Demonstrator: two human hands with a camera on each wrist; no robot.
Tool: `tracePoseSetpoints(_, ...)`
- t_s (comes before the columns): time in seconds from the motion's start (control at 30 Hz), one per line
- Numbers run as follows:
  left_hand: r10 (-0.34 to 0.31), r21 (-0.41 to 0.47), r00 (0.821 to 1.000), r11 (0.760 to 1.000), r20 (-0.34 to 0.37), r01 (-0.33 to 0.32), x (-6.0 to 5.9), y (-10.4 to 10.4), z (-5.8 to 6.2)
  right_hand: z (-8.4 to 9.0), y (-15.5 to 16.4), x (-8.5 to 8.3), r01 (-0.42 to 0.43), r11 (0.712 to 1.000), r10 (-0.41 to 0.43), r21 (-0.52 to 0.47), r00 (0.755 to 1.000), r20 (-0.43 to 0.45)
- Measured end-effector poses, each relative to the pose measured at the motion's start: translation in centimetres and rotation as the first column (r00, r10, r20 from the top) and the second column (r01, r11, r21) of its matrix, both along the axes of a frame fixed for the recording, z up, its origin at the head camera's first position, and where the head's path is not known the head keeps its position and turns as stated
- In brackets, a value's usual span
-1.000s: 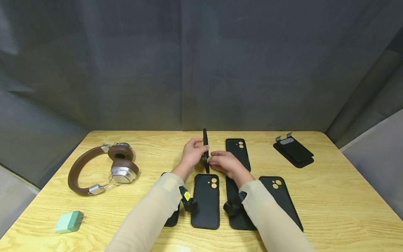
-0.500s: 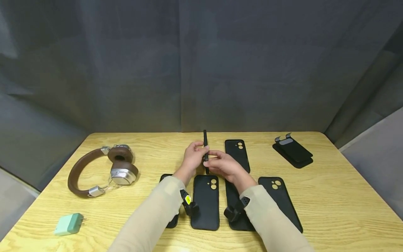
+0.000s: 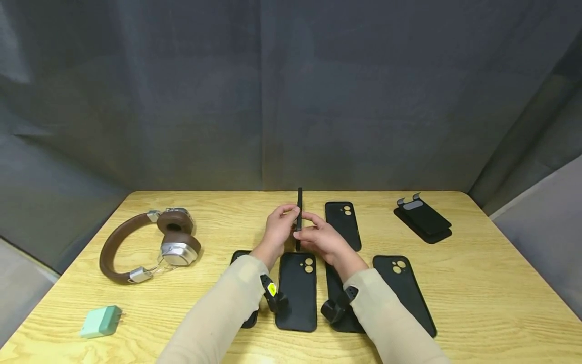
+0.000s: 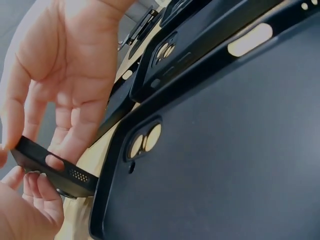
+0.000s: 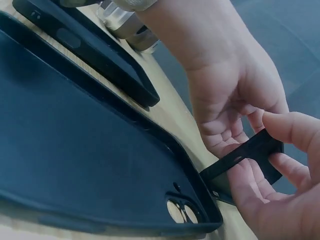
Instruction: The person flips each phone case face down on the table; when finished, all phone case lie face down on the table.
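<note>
Both hands hold one black phone case (image 3: 299, 207) upright on its edge above the table's middle. My left hand (image 3: 283, 222) pinches it from the left and my right hand (image 3: 312, 231) grips it from the right. In the left wrist view the held case (image 4: 52, 169) shows its port end between the fingers. The right wrist view has the case (image 5: 246, 154) pinched between both hands' fingers. Beneath the hands lies another black case (image 3: 297, 289) with two yellow camera holes.
More black cases lie flat on the table: one behind (image 3: 343, 222), one at right (image 3: 403, 293), and two partly under my sleeves. Brown headphones (image 3: 150, 242) sit at left, a green charger (image 3: 100, 322) front left, a black folded stand (image 3: 424, 218) back right.
My right hand has slid up from the table to the case's side, closer to the left hand. The case stays on edge, slightly higher.
</note>
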State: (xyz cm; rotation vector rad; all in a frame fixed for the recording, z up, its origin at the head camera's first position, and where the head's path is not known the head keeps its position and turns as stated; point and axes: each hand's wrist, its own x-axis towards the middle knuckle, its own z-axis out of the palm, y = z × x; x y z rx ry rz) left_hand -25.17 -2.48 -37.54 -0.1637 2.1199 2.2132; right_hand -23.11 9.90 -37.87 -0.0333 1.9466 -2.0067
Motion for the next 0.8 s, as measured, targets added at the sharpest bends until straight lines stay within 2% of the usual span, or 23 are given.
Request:
tracePoseSetpoints(0.17, -0.017, 0.055, 0.999, 0.998, 0.03, 0.016, 0.0, -0.5, -0.3, 0.4, 0.1, 0.2, 0.013, 0.999, -0.012, -0.045, 1.0, 0.02)
tracePoseSetpoints(0.37, -0.039, -0.011, 0.996, 0.999, 0.083, 0.04, -0.2, -1.1, -1.0, 1.2, 0.2, 0.4, 0.023, 0.988, -0.022, -0.153, 1.0, 0.013)
tracePoseSetpoints(0.63, -0.074, 0.057, 0.994, 0.996, 0.081, 0.07, -0.3, -1.4, -1.5, 1.7, 0.1, 0.6, 0.038, 0.967, -0.034, -0.253, 0.999, 0.017)
tracePoseSetpoints(0.8, -0.052, 0.079, 0.995, 0.996, 0.088, 0.045, -0.2, -1.4, -1.5, 1.4, 0.4, 0.6, 0.043, 0.95, -0.033, -0.309, 0.999, 0.037)
